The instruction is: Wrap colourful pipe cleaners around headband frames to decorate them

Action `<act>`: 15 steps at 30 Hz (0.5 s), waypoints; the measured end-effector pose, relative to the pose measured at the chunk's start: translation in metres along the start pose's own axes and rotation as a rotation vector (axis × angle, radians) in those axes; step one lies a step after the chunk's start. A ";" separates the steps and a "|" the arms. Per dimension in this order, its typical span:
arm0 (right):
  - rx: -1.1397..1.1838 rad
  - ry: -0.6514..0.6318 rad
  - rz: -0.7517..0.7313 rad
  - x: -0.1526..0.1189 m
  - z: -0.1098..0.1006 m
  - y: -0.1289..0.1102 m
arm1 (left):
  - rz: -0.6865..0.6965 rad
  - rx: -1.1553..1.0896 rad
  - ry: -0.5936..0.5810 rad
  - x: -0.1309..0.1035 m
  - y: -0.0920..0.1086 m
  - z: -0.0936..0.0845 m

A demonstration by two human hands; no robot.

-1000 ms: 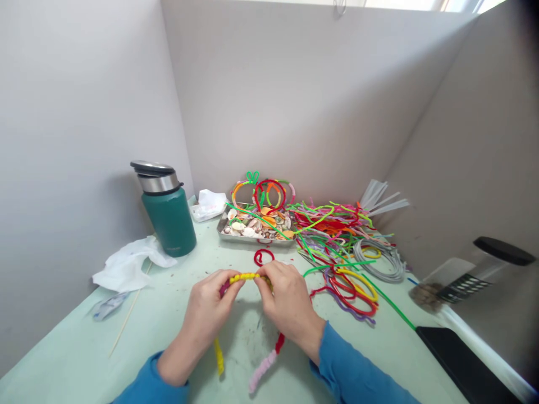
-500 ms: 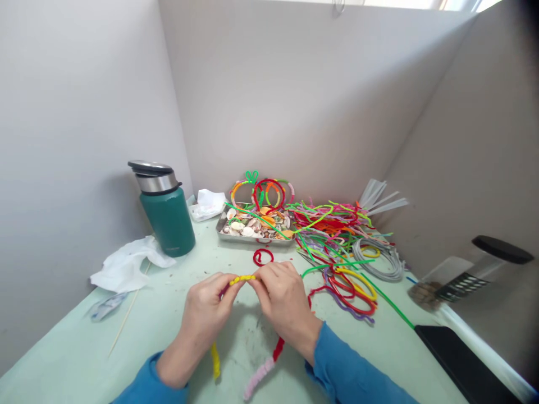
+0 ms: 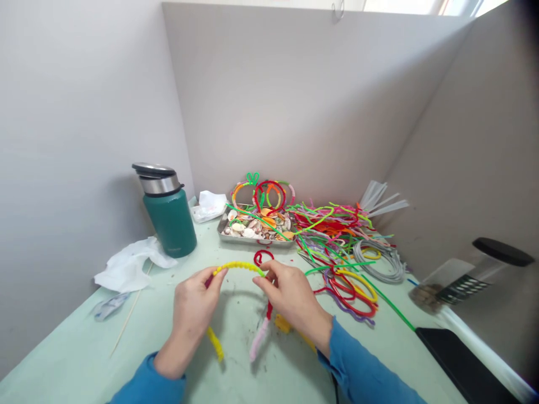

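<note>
The hands have parted, exposing more of the yellow fuzzy strip (image 3: 238, 265) at lower centre of the frame for shaping or checking. Left hand (image 3: 191, 306) pinches it, fingertips closed; right hand (image 3: 292, 294), slightly opened, apparently grips its green part lightly.

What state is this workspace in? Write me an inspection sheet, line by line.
Surface: pale green table, dark specks and smudges.
Work in hand: strip, mostly yellow, arched between the hands.
Clutter: tangled pipe cleaners right of the shell tray; crumpled tissue partly over a thin stick.
Hands: left and right each pinch the strip, apart.
Cables: dark line by the right sleeve, perhaps a cable; its ends cannot be made out. Grey coil beside the pipe cleaners.
Surroundings: grey partitions; bottle upright, lid tilted up.
</note>
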State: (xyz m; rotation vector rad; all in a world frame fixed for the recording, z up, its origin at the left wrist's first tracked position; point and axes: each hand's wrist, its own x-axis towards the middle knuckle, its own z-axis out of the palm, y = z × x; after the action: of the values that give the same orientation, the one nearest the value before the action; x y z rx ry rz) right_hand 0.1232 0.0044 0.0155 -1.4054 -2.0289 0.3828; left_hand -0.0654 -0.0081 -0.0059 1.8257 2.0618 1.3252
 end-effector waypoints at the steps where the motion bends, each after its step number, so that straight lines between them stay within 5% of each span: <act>1: 0.003 -0.006 0.022 0.000 0.001 0.000 | -0.025 -0.009 -0.001 0.001 0.000 0.000; 11: 0.107 0.176 0.122 0.007 -0.003 0.011 | -0.303 -0.519 -0.325 0.004 0.000 0.006; 15: 0.089 0.145 0.099 0.007 -0.003 0.013 | -0.310 -0.609 -0.287 0.005 0.000 0.004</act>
State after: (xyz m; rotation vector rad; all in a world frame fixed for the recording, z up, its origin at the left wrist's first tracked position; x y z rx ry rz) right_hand 0.1329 0.0157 0.0123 -1.4390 -1.8100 0.3973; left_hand -0.0649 -0.0015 -0.0060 1.2839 1.4927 1.3145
